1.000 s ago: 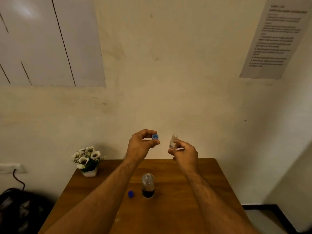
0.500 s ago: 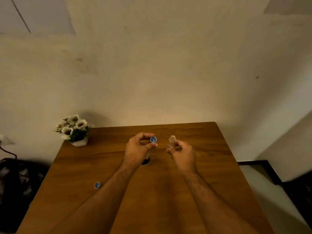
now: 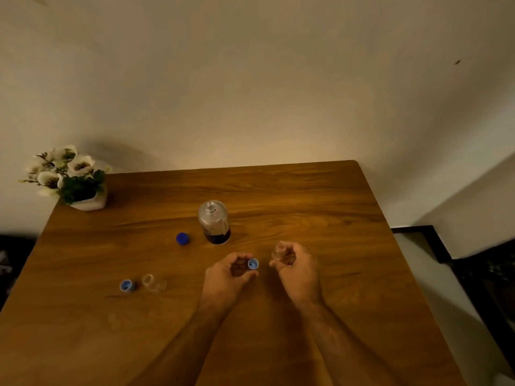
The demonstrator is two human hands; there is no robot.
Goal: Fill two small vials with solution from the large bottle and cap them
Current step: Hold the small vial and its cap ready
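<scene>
The large clear bottle [image 3: 214,222] stands uncapped at the table's middle, with dark liquid at its base. Its dark blue cap [image 3: 182,238] lies just to its left. My left hand [image 3: 227,277] pinches a small light blue cap [image 3: 253,264] between thumb and fingers. My right hand [image 3: 298,267] grips a small clear vial [image 3: 279,250] upright, a little right of that cap. A second clear vial [image 3: 152,282] lies on its side at the left, with another light blue cap [image 3: 126,285] beside it.
A white pot of white flowers [image 3: 75,179] stands at the back left corner of the wooden table [image 3: 320,207]. The wall runs along the table's far edge. Dark objects sit on the floor at both sides.
The view has tilted down, bringing the second vial and its cap into sight. Both hands have lowered toward the table in front of the bottle, still holding the cap and the vial.
</scene>
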